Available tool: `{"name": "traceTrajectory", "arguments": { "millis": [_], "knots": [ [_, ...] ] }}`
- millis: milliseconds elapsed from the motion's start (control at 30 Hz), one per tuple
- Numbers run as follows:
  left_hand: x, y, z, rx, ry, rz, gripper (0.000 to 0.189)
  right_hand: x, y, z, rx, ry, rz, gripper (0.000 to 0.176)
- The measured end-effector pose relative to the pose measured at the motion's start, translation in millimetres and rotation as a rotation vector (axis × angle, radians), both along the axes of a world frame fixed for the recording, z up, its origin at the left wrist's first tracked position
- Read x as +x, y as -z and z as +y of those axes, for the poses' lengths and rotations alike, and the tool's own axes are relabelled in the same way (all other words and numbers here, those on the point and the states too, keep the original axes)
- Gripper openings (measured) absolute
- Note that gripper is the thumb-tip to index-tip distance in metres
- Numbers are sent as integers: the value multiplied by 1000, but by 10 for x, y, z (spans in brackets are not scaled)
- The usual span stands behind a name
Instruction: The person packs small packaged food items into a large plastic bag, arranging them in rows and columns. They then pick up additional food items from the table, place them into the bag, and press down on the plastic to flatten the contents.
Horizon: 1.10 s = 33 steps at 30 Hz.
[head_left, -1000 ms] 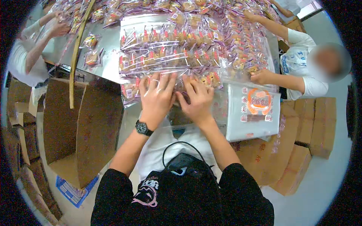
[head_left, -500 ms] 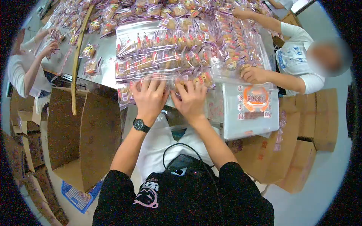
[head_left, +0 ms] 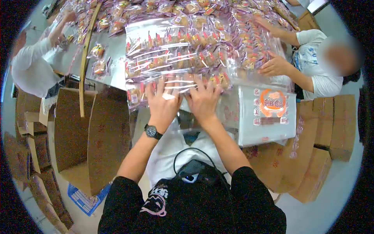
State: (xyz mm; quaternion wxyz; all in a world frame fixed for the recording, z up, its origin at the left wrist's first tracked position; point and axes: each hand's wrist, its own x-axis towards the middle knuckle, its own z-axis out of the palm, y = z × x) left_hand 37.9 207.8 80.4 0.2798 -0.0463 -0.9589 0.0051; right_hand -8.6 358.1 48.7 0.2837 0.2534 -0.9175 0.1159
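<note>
My left hand [head_left: 165,102], with a black watch [head_left: 152,132] on its wrist, lies with fingers stretched on the near row of small wrapped baked snacks [head_left: 137,93]. Beside it, my right hand [head_left: 204,102] rests with fingers apart on the right part of that row. Several rows of these packets lie side by side in a large clear plastic bag [head_left: 134,33]. Glare on the film partly hides my left fingertips. To the right of my right hand lies a stack of printed clear bags [head_left: 249,117] with an orange logo.
A wooden strip [head_left: 83,78] crosses the metal table [head_left: 117,74] on the left. Loose packets [head_left: 152,7] heap at the back. Co-workers stand at left and right; the right one's hand [head_left: 276,65] touches another packet group. Cardboard boxes [head_left: 109,136] and a blue crate [head_left: 83,201] stand below.
My hands stay on the near row, fingers reaching slightly over it. The right co-worker's hands shift along the packets. The left co-worker reaches toward the back heap. The whole view shifts slightly.
</note>
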Motion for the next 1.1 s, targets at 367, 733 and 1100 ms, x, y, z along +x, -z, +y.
{"name": "traceTrajectory", "arguments": {
  "millis": [367, 733, 1100],
  "knots": [
    [68, 81, 128, -78, -78, -92, 51, -31, -2, 272, -13, -225, 3, 52],
    [803, -71, 212, 201, 221, -94, 57, 189, -210, 243, -92, -344, -185, 67],
    [1316, -114, -606, 1109, -294, -143, 36, 656, -292, -747, -55, -618, -91, 59]
  ]
}}
